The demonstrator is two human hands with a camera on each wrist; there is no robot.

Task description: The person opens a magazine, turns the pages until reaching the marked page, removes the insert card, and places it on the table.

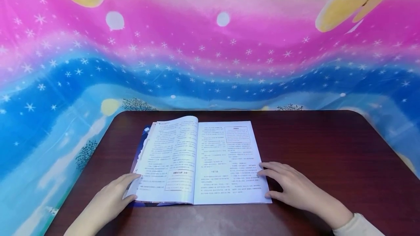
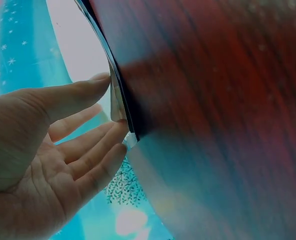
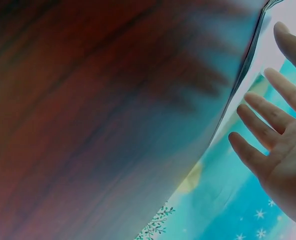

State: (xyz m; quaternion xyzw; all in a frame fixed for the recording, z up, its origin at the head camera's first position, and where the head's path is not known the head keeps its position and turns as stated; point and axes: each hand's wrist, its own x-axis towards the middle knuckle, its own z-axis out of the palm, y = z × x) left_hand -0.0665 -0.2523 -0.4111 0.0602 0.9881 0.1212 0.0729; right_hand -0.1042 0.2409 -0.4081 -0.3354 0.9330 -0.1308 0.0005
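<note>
Steadying an opened magazine [image 1: 211,148] at its two sides seems to be the step in hand. It lies on the brown table [image 1: 328,141], left of the table's middle, with its lower edge towards the person. The left page [image 1: 157,156] bows up near the fold, while the right page [image 1: 216,156] lies flatter; a dark blue strip of cover [image 1: 137,156] shows beyond the left edge.

The left hand [image 1: 113,196] touches the left edge near the lower corner, fingers fairly straight and thumb apart; whether it pinches any leaf cannot be told. The right hand [image 1: 295,188] has its fingers spread, tips at the right edge, gripping nothing.

Turning a leaf from here would, as a judgement, call for one fingertip to part a single sheet at the outer edge while the other hand steadies the far side. No box or other container shows; the magazine bears only printed columns and framed text panels. Behind hangs a snowflake-patterned cloth [image 1: 183,35].
</note>
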